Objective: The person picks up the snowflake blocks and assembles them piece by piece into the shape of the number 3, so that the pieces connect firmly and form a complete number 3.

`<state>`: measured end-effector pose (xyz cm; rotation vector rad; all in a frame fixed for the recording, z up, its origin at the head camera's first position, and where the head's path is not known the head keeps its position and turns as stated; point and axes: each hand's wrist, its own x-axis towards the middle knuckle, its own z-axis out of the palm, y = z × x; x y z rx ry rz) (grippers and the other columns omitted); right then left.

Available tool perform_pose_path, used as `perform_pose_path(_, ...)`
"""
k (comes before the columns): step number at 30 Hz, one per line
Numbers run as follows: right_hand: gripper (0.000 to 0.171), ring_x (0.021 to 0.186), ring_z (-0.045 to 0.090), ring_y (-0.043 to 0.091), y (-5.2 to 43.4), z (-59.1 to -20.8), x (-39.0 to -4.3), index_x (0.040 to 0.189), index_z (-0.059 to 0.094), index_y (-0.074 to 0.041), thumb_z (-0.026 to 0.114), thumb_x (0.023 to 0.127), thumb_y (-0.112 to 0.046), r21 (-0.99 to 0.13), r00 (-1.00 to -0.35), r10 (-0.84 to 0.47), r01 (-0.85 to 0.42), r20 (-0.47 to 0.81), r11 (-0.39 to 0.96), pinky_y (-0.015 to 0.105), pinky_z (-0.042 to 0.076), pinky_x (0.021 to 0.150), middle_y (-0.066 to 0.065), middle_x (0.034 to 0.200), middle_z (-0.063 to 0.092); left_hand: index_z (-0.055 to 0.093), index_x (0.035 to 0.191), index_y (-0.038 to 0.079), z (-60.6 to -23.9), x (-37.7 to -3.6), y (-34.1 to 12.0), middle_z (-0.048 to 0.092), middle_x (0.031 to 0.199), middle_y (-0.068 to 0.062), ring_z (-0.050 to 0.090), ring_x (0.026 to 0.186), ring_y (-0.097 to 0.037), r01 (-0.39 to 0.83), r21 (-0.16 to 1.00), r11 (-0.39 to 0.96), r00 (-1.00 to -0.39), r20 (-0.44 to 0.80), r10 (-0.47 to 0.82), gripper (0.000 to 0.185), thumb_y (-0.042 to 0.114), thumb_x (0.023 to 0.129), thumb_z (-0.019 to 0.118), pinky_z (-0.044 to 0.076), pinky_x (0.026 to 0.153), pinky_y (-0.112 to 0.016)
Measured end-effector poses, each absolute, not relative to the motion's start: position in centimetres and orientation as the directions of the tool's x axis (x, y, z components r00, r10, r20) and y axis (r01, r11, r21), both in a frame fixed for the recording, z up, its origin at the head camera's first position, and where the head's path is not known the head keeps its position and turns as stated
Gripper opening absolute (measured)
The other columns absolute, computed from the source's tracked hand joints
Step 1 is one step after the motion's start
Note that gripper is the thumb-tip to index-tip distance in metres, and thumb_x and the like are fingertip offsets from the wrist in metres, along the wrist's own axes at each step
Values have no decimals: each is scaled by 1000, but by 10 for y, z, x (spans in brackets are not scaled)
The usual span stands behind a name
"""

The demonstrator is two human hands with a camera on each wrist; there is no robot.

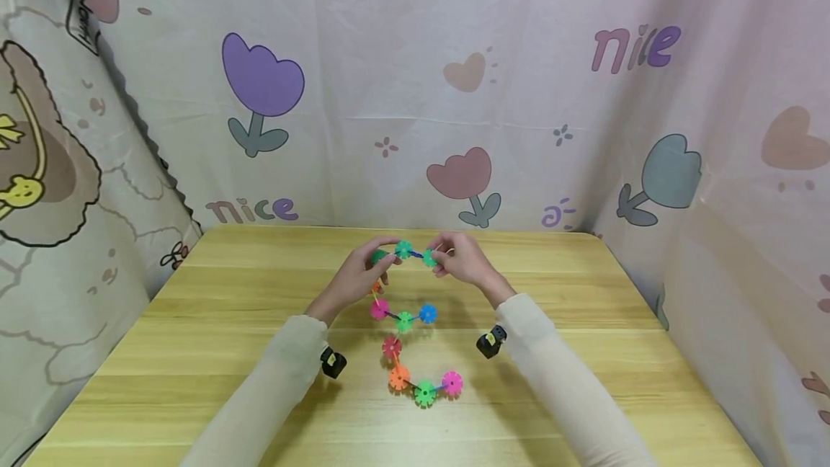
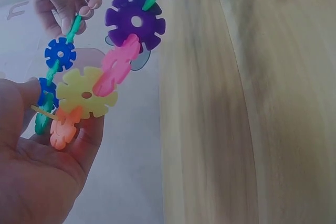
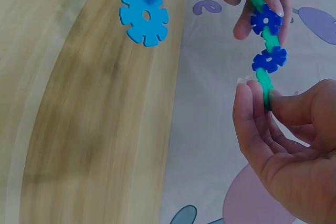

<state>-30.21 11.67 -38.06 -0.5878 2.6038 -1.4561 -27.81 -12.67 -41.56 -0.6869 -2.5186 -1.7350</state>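
Observation:
A linked chain of slotted plastic snowflake discs in many colours bends back and forth down the middle of the table. At its far end my left hand pinches the bend between thumb and fingers, by an orange disc and a yellow disc. My right hand grips the green end disc between thumb and fingertips. Green discs alternating with dark blue discs span the space between both hands. Beyond the yellow one come a pink disc and a purple disc.
Nearer me on the wooden table, the chain's lower arm ends in a pink disc. A light blue disc ends the middle arm. A printed curtain hangs behind the table's far edge and along both sides.

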Motion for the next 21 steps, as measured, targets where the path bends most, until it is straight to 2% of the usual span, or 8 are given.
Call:
perform_pose_path(4, 16, 69, 71, 13, 115, -382, -302, 116, 64, 8, 58, 102, 2, -855, -926, -367, -265, 95, 447, 30, 64, 69, 18, 93, 66, 53, 148, 15, -416, -278, -127, 73, 120, -18, 66, 76, -41, 360, 885, 294, -903, 253, 347, 38, 21, 110, 50, 54, 53, -28)
perform_pose_path(10, 19, 70, 71, 13, 112, -382, -300, 119, 63, 10, 58, 102, 1, -883, -934, -345, -236, 90, 407, 29, 64, 68, 23, 97, 66, 52, 148, 14, -416, -278, -127, 73, 121, -17, 66, 76, -32, 336, 887, 316, -913, 225, 340, 38, 23, 111, 49, 52, 55, -26)
perform_pose_path(17, 15, 68, 73, 14, 107, -383, -300, 114, 65, 8, 61, 101, 3, -903, -949, -299, -212, 99, 373, 41, 65, 73, 20, 93, 66, 50, 150, 5, -415, -277, -127, 71, 123, -23, 65, 83, -44, 322, 892, 317, -912, 202, 358, 42, 22, 112, 44, 54, 58, -26)
perform_pose_path(21, 12, 67, 73, 16, 102, -384, -299, 110, 66, 9, 62, 100, 3, -916, -961, -242, -213, 133, 341, 41, 65, 72, 20, 93, 67, 51, 150, 6, -414, -276, -127, 72, 120, -21, 66, 78, -35, 307, 892, 331, -919, 187, 346, 43, 24, 112, 44, 51, 56, -25)
